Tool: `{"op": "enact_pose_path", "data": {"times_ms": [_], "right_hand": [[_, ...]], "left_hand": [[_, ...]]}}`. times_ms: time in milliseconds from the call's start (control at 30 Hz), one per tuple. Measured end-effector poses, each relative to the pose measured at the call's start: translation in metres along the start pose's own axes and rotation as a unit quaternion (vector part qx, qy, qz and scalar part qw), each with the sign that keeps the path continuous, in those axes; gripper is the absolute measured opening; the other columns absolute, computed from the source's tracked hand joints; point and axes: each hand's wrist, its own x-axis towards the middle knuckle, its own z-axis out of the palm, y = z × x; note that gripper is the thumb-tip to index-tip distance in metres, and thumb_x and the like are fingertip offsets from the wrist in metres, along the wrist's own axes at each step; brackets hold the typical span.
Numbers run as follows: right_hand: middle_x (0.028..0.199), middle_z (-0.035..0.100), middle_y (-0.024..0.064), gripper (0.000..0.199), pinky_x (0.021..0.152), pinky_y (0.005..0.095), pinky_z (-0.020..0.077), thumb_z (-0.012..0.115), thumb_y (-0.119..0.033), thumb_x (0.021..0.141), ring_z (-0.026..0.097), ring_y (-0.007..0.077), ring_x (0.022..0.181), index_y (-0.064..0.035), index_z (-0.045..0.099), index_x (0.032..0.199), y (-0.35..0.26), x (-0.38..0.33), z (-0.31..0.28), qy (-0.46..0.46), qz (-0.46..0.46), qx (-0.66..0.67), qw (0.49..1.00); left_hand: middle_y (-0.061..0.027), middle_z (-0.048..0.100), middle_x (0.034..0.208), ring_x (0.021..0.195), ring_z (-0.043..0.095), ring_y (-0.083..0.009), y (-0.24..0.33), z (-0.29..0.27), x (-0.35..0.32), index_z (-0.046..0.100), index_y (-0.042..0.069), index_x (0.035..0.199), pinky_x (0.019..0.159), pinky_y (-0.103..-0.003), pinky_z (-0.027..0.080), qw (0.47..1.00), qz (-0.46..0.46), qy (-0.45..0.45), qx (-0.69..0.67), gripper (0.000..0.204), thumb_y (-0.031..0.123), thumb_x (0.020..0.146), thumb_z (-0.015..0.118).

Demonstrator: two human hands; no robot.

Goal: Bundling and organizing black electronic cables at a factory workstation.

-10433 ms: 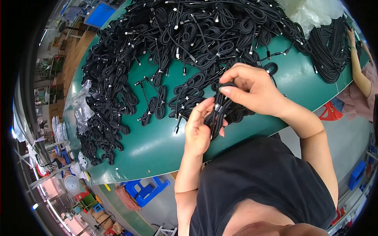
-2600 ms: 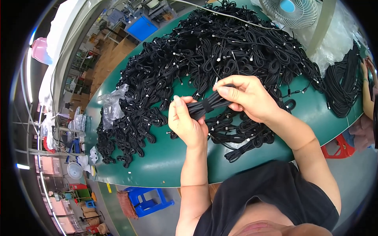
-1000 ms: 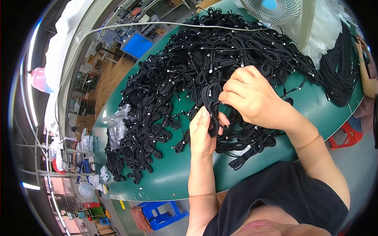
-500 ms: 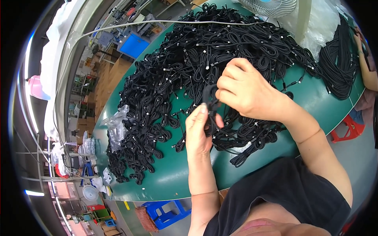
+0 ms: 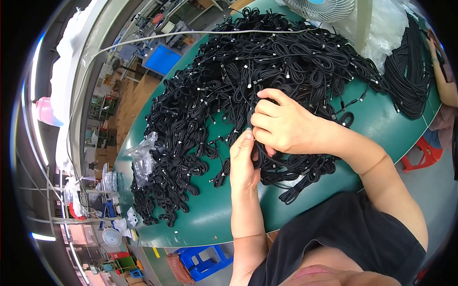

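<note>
Both hands meet over the near part of a big pile of black coiled cables point(image 5: 281, 52) with pale connector ends. My left hand point(image 5: 243, 162) is closed on a black cable bundle point(image 5: 261, 153), thumb pointing up. Right against it, my right hand point(image 5: 282, 125) pinches at the top of the same bundle, its fingers curled. Most of the bundle is hidden behind the fingers and blends into the pile. Just below the hands, more tied cable coils point(image 5: 298, 188) lie on the green table point(image 5: 210, 217).
A clear plastic bag point(image 5: 143, 159) lies on the pile's left side. At the far right are a post point(image 5: 363, 28), a fan point(image 5: 324, 8), a long cable bundle point(image 5: 408, 81) and another person's arm point(image 5: 446, 88). Blue point(image 5: 205, 262) and red stools point(image 5: 424, 155) stand beside the table.
My right hand has moved down and slightly left, closer to my left hand. The dark bundle that stuck up between the hands is now mostly covered by the fingers.
</note>
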Motion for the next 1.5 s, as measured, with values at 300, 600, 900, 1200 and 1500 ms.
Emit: {"op": "enact_pose_path", "data": {"times_ms": [300, 600, 900, 1200, 1500], "right_hand": [[0.077, 0.050, 0.0043, 0.018, 0.080, 0.0374, 0.0407, 0.063, -0.010, 0.060, 0.049, 0.0230, 0.077, -0.0061, 0.056, 0.076, 0.014, -0.004, -0.010, -0.032, 0.043, 0.051, 0.997], [0.091, 0.055, 0.0100, 0.039, 0.072, 0.0345, 0.0438, 0.072, -0.025, 0.067, 0.054, 0.0267, 0.080, -0.0023, 0.056, 0.094, -0.005, 0.001, -0.002, 0.039, 0.180, 0.120, 0.976], [0.063, 0.052, 0.0075, 0.008, 0.047, 0.0330, 0.0444, 0.066, -0.007, 0.071, 0.053, 0.0238, 0.053, -0.0025, 0.060, 0.075, -0.030, -0.004, 0.013, 0.043, 0.200, 0.265, 0.942], [0.065, 0.053, 0.0074, 0.007, 0.043, 0.0316, 0.0441, 0.063, -0.005, 0.071, 0.053, 0.0206, 0.051, 0.0004, 0.059, 0.074, -0.032, -0.006, 0.008, 0.061, 0.167, 0.191, 0.966], [0.066, 0.055, 0.0095, 0.010, 0.045, 0.0355, 0.0461, 0.061, -0.011, 0.075, 0.057, 0.0260, 0.054, -0.0021, 0.057, 0.073, -0.038, -0.005, -0.003, 0.002, 0.238, 0.207, 0.949]], "left_hand": [[-0.0115, 0.059, 0.067, 0.056, 0.055, -0.0141, 0.001, 0.003, 0.002, 0.053, -0.002, 0.095, 0.053, -0.019, 0.041, 0.999, 0.015, -0.031, -0.012, 0.032, 0.027, 0.094, 0.039], [-0.0101, 0.053, 0.076, 0.072, 0.051, -0.0196, 0.008, -0.005, 0.005, 0.046, -0.005, 0.113, 0.068, -0.031, 0.043, 0.974, 0.145, 0.028, -0.171, 0.045, 0.035, 0.096, 0.035], [-0.0086, 0.051, 0.079, 0.077, 0.047, -0.0167, 0.004, 0.000, -0.001, 0.042, -0.001, 0.116, 0.072, -0.030, 0.040, 0.961, 0.236, 0.064, -0.128, 0.045, 0.038, 0.096, 0.033], [-0.0083, 0.052, 0.097, 0.087, 0.051, -0.0152, -0.014, 0.027, -0.012, 0.040, 0.001, 0.117, 0.081, -0.029, 0.042, 0.957, 0.262, 0.126, -0.026, 0.042, 0.036, 0.095, 0.038], [-0.0088, 0.050, 0.096, 0.080, 0.047, -0.0129, -0.008, 0.021, -0.009, 0.038, 0.001, 0.118, 0.075, -0.027, 0.041, 0.956, 0.268, 0.111, -0.043, 0.045, 0.040, 0.095, 0.035]]}}
